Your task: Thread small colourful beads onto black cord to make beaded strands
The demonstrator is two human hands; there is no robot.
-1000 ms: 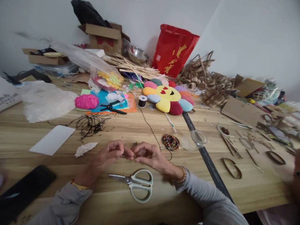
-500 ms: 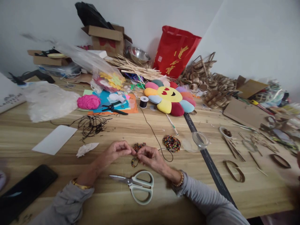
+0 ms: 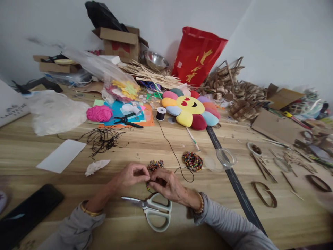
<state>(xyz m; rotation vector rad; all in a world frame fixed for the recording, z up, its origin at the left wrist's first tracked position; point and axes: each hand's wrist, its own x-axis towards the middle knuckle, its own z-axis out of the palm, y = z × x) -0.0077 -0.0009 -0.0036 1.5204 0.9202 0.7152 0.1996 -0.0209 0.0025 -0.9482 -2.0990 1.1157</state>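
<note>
My left hand (image 3: 134, 174) is pinched, its thumb and forefinger meeting my right fingertips. My right hand (image 3: 168, 184) is closed too, finger and thumb together at the same spot. From between them hangs a small beaded string (image 3: 148, 187), partly hidden by my right fingers; its thin cord is hard to make out. Just behind the fingertips lies a heap of multicoloured beads (image 3: 156, 164). White-handled scissors (image 3: 158, 212) rest right below my hands. A coil of strung beads (image 3: 192, 161) sits to the right, beside a black cord (image 3: 170, 142) running from a spool (image 3: 161, 114).
A crumpled tissue (image 3: 96, 167), a white card (image 3: 61, 156) and tangled black cord (image 3: 104, 140) lie to the left, with a phone (image 3: 31, 215) nearer. A flower cushion (image 3: 191, 107) stands behind. Clear round lids (image 3: 225, 159) and cane strips (image 3: 264, 194) lie to the right.
Both hands have come slightly down toward the scissors, fingertips still together. My right hand now covers more of the beaded string. The view has shifted a little.
</note>
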